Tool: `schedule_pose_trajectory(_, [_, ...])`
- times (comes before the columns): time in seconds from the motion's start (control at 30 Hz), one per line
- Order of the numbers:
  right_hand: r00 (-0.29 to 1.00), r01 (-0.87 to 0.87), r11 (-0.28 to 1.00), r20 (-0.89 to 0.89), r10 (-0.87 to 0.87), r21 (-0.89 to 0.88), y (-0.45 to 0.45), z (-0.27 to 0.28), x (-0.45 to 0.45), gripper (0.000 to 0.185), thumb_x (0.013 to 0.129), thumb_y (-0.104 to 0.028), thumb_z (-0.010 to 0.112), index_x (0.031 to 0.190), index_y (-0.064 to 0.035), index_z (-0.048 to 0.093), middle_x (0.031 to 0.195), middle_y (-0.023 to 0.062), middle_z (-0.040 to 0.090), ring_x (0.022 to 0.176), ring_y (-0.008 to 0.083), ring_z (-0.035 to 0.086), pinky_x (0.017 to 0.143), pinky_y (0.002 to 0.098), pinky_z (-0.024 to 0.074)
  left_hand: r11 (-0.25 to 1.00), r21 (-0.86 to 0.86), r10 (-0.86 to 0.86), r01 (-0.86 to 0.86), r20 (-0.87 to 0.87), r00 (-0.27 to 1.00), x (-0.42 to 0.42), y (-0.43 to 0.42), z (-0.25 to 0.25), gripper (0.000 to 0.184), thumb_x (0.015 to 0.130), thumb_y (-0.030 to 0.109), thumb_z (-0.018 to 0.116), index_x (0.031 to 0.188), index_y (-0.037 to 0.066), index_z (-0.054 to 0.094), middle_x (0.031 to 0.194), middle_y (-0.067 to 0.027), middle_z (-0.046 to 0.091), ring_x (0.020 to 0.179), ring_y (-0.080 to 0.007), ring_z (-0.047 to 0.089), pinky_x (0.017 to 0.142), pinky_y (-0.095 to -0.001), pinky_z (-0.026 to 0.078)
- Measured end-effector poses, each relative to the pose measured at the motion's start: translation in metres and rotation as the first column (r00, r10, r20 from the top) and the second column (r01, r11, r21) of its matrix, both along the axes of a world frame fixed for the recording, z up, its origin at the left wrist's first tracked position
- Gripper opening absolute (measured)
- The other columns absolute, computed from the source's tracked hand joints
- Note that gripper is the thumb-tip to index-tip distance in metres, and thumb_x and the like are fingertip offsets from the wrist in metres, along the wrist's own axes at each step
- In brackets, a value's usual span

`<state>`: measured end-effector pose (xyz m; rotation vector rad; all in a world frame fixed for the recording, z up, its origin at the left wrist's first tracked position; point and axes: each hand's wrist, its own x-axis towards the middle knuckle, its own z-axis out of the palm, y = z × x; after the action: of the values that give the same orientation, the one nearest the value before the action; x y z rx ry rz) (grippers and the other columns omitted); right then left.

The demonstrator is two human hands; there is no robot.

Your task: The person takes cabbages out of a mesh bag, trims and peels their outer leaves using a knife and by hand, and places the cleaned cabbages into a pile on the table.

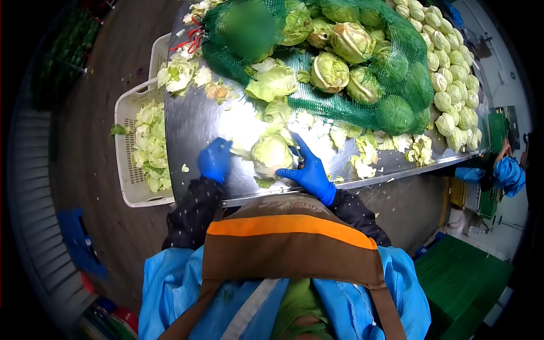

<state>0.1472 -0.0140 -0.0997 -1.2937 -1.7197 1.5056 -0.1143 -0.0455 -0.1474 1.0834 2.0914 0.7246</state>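
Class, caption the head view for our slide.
A blue-gloved right hand rests against a cabbage on a metal table, near green netting holding more cabbages.

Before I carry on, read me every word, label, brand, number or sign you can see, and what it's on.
No text reads clearly.
Print on the brown apron: letter-like marks, too foreshortened and blurred to read.
Blue object at left: small pale mark, too small to tell whether it is lettering.
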Motion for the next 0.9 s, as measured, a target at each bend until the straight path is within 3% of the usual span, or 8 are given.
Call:
schedule_pose_trajectory(0.1, [0.996,-0.031,0.999,-0.089,0.027,-0.043,-0.002,-0.003,0.002,0.103,0.064,-0.025,0.085,0.145,-0.0067,0.024,0.134,0.0225,0.047,0.123,0.029,0.049,0.1,0.0361,0.0411,0.947,0.321,0.06,0.021,-0.242,0.969,-0.032,0.015,-0.006,0.032,0.077,0.022,0.074,0.102,0.005,0.064,0.091,-0.015,0.067,0.081,-0.023,0.065,0.075,-0.0337,0.051])
schedule_pose_trajectory(0.23, [0.992,-0.118,0.991,0.06,0.114,0.069,-0.003,0.012,0.0,0.104,0.062,-0.012,0.086,0.146,-0.0088,0.025,0.134,0.0159,0.05,0.104,0.0123,0.056,0.084,0.0271,0.0487,0.936,0.214,-0.32,0.28,0.182,0.93,0.017,0.025,0.056,0.059,0.073,0.023,0.079,0.122,-0.001,0.056,0.116,-0.0173,0.061,0.103,-0.0223,0.06,0.092,-0.0319,0.046])
schedule_pose_trajectory(0.4, [0.991,-0.135,0.988,-0.006,0.135,-0.071,0.0,0.003,0.008,0.106,0.06,-0.02,0.087,0.145,-0.0053,0.025,0.139,0.0163,0.044,0.127,0.0258,0.044,0.101,0.0359,0.0403,0.874,0.103,-0.392,0.475,0.728,0.563,0.016,0.023,0.04,0.056,0.08,0.018,0.074,0.13,0.004,0.052,0.124,-0.0138,0.058,0.109,-0.0166,0.055,0.093,-0.0294,0.046])
schedule_pose_trajectory(0.5, [0.989,-0.135,0.985,-0.069,0.128,-0.106,0.0,-0.005,0.012,0.105,0.06,-0.018,0.087,0.144,-0.0047,0.027,0.139,0.0163,0.044,0.128,0.0253,0.043,0.101,0.0352,0.0406,0.815,0.323,-0.575,0.48,0.548,0.607,0.019,0.016,0.034,0.044,0.085,0.016,0.067,0.126,0.006,0.056,0.114,-0.0152,0.064,0.101,-0.013,0.059,0.087,-0.0279,0.049])
schedule_pose_trajectory(0.6, [0.987,-0.124,0.987,-0.115,0.112,-0.104,0.003,-0.005,0.013,0.104,0.06,-0.012,0.086,0.144,-0.0036,0.026,0.139,0.017,0.043,0.128,0.0242,0.042,0.101,0.0346,0.0401,0.786,0.071,-0.618,0.614,0.11,0.778,0.02,0.02,0.044,0.032,0.087,0.011,0.06,0.119,0.008,0.061,0.101,-0.0176,0.067,0.091,-0.0172,0.065,0.082,-0.0301,0.051])
schedule_pose_trajectory(0.73, [0.985,-0.099,0.983,-0.159,0.074,-0.157,0.002,-0.005,0.015,0.104,0.06,-0.007,0.085,0.144,-0.0012,0.024,0.14,0.0162,0.041,0.129,0.0244,0.041,0.103,0.0352,0.0382,0.866,0.321,-0.339,0.383,-0.187,0.922,0.007,0.031,-0.042,0.02,0.086,0.008,0.057,0.103,0.006,0.068,0.097,-0.019,0.066,0.088,-0.031,0.066,0.078,-0.0362,0.051])
schedule_pose_trajectory(0.83, [0.964,-0.062,0.981,-0.266,0.01,-0.187,0.0,-0.014,0.014,0.104,0.06,-0.006,0.085,0.144,0.0008,0.023,0.141,0.0157,0.04,0.128,0.0245,0.041,0.104,0.0359,0.037,0.917,0.399,-0.078,0.0,0.179,0.981,0.006,0.057,-0.045,0.033,0.081,0.013,0.066,0.113,0.006,0.063,0.111,-0.0152,0.064,0.101,-0.03,0.061,0.085,-0.0371,0.048])
schedule_pose_trajectory(0.9, [0.961,-0.068,0.979,-0.275,0.013,-0.19,0.003,-0.01,0.014,0.102,0.061,-0.006,0.085,0.143,0.0008,0.024,0.141,0.0158,0.04,0.129,0.0241,0.041,0.105,0.0362,0.0365,0.841,0.444,-0.119,0.31,-0.408,0.905,0.007,0.056,0.037,0.067,0.069,0.021,0.079,0.129,0.009,0.051,0.131,-0.0164,0.05,0.121,-0.0325,0.046,0.099,-0.0405,0.039])
